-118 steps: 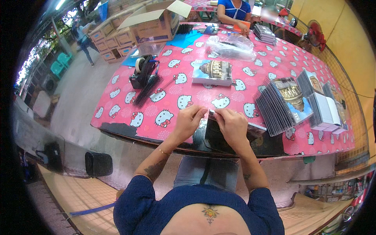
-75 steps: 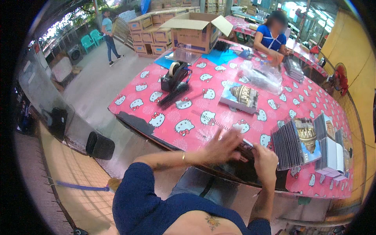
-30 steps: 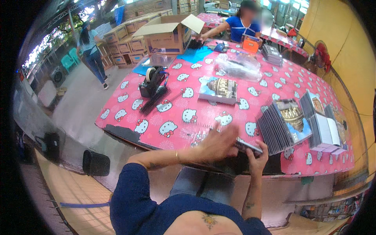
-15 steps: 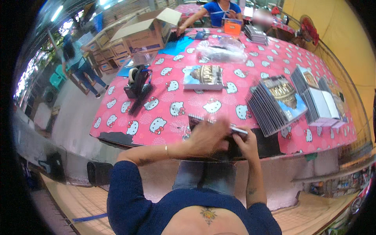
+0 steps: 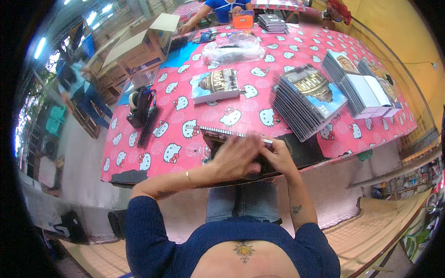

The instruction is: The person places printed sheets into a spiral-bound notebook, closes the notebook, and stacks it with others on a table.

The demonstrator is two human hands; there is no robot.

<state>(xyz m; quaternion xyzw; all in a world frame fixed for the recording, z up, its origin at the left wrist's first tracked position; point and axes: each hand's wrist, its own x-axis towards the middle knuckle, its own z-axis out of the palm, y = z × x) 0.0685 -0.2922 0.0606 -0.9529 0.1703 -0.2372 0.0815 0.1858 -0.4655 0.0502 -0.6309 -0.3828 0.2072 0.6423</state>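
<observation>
At the near edge of the table, a spiral-bound notebook (image 5: 212,139) with a dark cover is tilted up, its coil edge on top. My left hand (image 5: 238,152) lies across it with fingers stretched out, somewhat blurred. At its right end my right hand (image 5: 279,157) grips the notebook between thumb and fingers. Both palms hide much of the cover. Right of my hands leans a tall stack of spiral notebooks (image 5: 311,99) with a domed building on the cover. Ahead lies a thick block of printed covers (image 5: 215,86).
A tape dispenser (image 5: 140,109) and black binding coils (image 5: 149,129) lie at left. More notebooks (image 5: 366,95) stand at right. Farther off are clear plastic (image 5: 234,50), an open carton (image 5: 139,46), an orange box (image 5: 243,20) and a co-worker's hand (image 5: 184,28). Another person stands left.
My left hand has flattened over the notebook and blurs less. More of the coil edge shows. The whole view has shifted, and the person at left has changed posture.
</observation>
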